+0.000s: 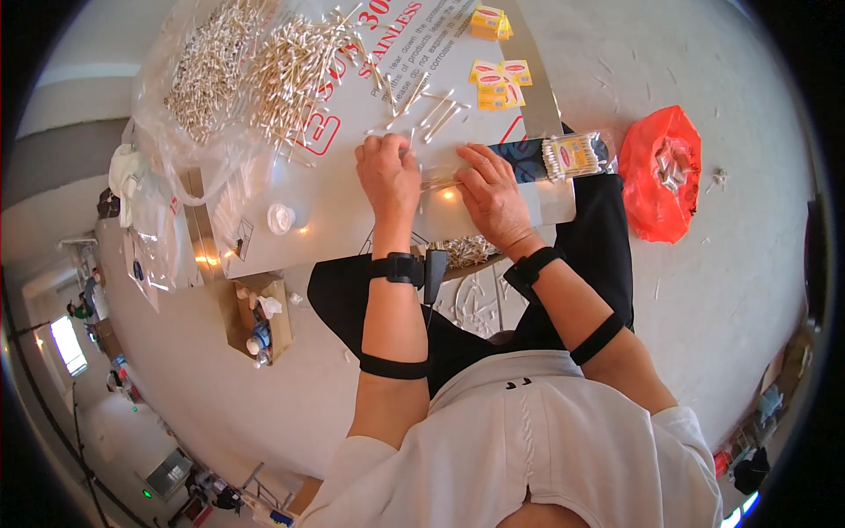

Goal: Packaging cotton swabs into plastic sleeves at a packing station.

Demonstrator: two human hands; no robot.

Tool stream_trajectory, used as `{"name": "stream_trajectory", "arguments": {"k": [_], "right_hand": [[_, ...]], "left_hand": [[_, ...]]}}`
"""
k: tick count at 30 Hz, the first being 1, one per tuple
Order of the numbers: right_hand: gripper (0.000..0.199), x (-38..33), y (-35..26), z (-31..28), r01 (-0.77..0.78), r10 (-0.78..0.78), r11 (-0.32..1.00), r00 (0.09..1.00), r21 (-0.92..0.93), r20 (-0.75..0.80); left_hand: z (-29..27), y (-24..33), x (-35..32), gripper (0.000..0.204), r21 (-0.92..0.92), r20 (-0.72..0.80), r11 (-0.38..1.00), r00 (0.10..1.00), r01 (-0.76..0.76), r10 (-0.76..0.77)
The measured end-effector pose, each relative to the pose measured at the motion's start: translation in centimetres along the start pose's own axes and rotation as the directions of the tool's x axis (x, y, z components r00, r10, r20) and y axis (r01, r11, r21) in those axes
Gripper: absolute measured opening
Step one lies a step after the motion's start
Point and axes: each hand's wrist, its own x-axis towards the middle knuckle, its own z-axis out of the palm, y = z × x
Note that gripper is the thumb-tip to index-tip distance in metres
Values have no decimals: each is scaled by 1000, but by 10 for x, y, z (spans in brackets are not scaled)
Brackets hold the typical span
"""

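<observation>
My left hand (pixel 390 178) is over the metal-look table, its fingers curled together in a pinch; what they hold is hidden. To its right, my right hand (pixel 493 195) bends its fingers down onto a few cotton swabs (pixel 437 182) lying between the two hands. Several loose swabs (pixel 440 114) are scattered just beyond my fingertips. Right of my right hand, a clear packet of swabs with a yellow card (pixel 576 157) rests on a dark patterned strip (pixel 525 160). Farther back lie small yellow cards (pixel 500 84) and another stack of yellow cards (pixel 490 24).
A large swab pile (pixel 295 75) spills from a clear plastic bag (pixel 158 132) at the far left. A small white cup (pixel 280 218) stands near the front edge. A red bag (pixel 662 198) with packets is at the right. Below sits a cardboard box (pixel 280 317) with bottles.
</observation>
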Motion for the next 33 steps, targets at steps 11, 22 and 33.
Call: {"name": "stream_trajectory", "arguments": {"k": [11, 22, 33], "right_hand": [[21, 2, -2, -2, 12, -12, 1000, 1000, 5, -11], [16, 1, 0, -1, 8, -8, 1000, 1000, -2, -14], [15, 2, -2, -3, 12, -12, 1000, 1000, -9, -1]], "left_hand": [[-5, -14, -10, 22, -157, 14, 986, 998, -56, 59], [-36, -11, -40, 25, -26, 174, 987, 971, -160, 162], [-27, -29, -29, 13, 20, -25, 988, 987, -155, 156]]}}
